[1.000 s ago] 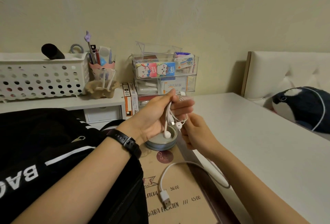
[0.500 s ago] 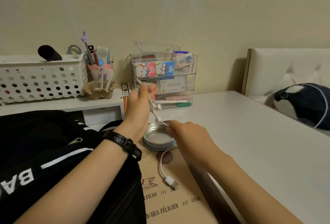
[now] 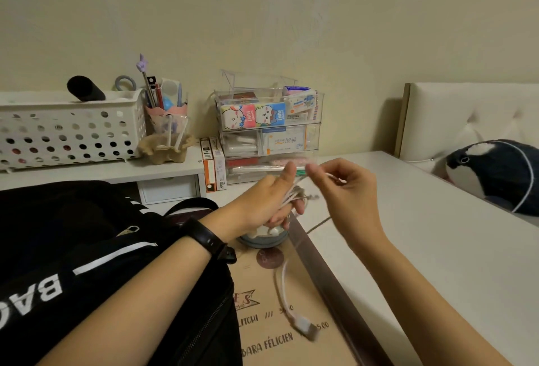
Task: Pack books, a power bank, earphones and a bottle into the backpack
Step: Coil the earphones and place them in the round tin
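**Winding the earphones before packing**

Winding under way above a round tin (image 3: 262,239) on the desk (image 3: 437,249). In the left hand (image 3: 259,205): the white earphones (image 3: 294,195), cord gathered in a bundle, fingers (image 3: 280,217) curled round it, thumb raised. In the right hand (image 3: 344,187): free part of the cord, pinched between thumb and fingertips close to the left thumb. Much motion blur, so impossible to count loops or find the plug. White buds, prob., hanging under the left hand over the tin.

To do it well: hold the bundle firm w/ the left hand, no crushing. Lead the cord w/ the right hand in even loops, light tension, no twist. Tuck the last end under a loop vs. springing open. Then place into the black backpack (image 3: 73,249), just beside on the left; small pocket prob. better. Mind the white USB cable (image 3: 287,298) on the brown printed cover (image 3: 291,345) below: avoid snagging it.
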The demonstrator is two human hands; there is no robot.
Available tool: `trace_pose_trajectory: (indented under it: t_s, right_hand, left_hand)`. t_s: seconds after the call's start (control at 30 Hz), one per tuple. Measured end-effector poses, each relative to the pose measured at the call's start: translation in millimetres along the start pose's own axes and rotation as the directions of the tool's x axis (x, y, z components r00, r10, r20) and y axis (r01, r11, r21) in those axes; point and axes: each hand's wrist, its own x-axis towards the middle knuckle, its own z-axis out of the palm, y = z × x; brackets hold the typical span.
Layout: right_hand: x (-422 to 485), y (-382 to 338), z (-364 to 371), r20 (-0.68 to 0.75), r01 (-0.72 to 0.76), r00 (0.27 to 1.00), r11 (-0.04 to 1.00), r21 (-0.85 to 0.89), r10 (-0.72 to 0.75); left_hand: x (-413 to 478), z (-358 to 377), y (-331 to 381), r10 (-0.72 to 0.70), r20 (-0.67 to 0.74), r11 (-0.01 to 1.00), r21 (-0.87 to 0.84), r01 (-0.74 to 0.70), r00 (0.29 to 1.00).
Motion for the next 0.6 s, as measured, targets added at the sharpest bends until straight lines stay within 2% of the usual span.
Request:
trace_pose_trajectory:
  t_s: [0.07,0.13,0.2,0.23,0.27,0.33,0.37,0.43,0.5,0.57,0.6]
  right_hand:
    - [6,5,-5,0.061,-0.283,0.959,0.923,0.26,0.276]
    - [8,14,-9,0.163,-0.403,0.915,0.864,0.303,0.37]
    - [4,22,-7,0.187,-0.318,0.937,0.94,0.121,0.293]
    - [1,25,-6,0.193,-0.199,0.96,0.979,-0.05,0.205]
    - [-2,27,-6,0.226,-0.058,0.967,0.965,-0.258,0.118]
    - [-4,33,-8,0.336,0.161,0.94,0.778,-0.607,0.067]
    - [-2,36,-11,0.33,0.196,0.941,0.683,-0.703,0.07]
    - [5,40,-22,0.212,0.152,0.976,0.552,-0.82,0.047]
    - [10,43,-30,0.097,0.094,0.995,0.464,-0.881,-0.017]
    - [12,47,-33,0.091,0.098,0.995,0.459,-0.883,-0.039]
    - [11,51,-33,0.12,0.104,0.993,0.476,-0.873,0.003]
  left_hand:
    - [-4,3,11,-0.005,0.087,0.984,-0.179,0.021,0.996]
    - [-8,2,19,0.0,0.132,0.902,-0.429,0.057,0.991]
    - [-8,-2,21,0.026,0.093,0.777,-0.628,0.038,0.995]
    - [-7,-5,21,0.03,0.037,0.713,-0.702,0.004,0.999]
    - [-6,-10,21,0.023,-0.041,0.644,-0.764,-0.046,0.999]
    - [-3,-25,21,-0.03,-0.228,0.504,-0.844,-0.182,0.973]
    - [-2,-34,22,-0.072,-0.312,0.438,-0.863,-0.251,0.947]
    - [-2,-48,23,-0.142,-0.433,0.348,-0.864,-0.365,0.89]
    - [-2,-52,24,-0.165,-0.484,0.34,-0.846,-0.412,0.859]
    - [-2,-47,25,-0.158,-0.48,0.364,-0.841,-0.401,0.863]
    - [-2,-43,26,-0.153,-0.472,0.381,-0.839,-0.388,0.869]
